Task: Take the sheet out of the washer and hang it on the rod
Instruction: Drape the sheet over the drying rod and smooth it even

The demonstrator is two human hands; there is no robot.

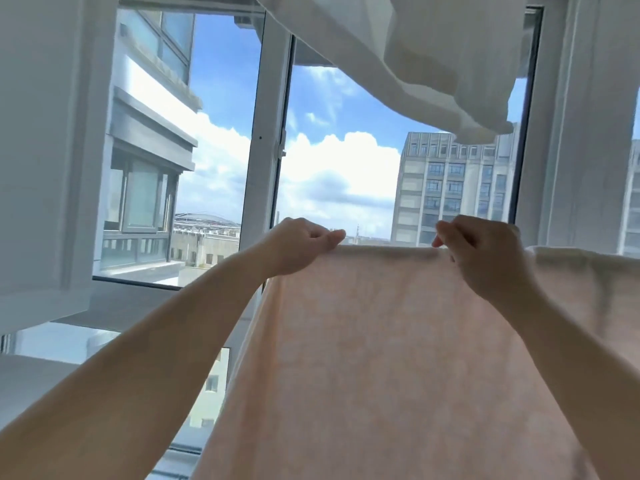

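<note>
Before the window point(266, 140), you hold a pale peach sheet point(398, 341).
Both hands, left point(304, 244) and right point(485, 254), pinch its taut top edge.

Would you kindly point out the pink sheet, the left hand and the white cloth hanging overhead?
pink sheet point(398, 341), head view, middle of the fabric.
left hand point(304, 244), head view, back of the hand.
white cloth point(433, 53), head view, its hanging folds.

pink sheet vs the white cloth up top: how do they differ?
The pink sheet is peach-pink; the white cloth is white. The sheet hangs low and fairly flat, its top edge pinched by the left hand and right hand; no hand touches the cloth, which bunches in folds overhead. Both hang before the window.
</note>
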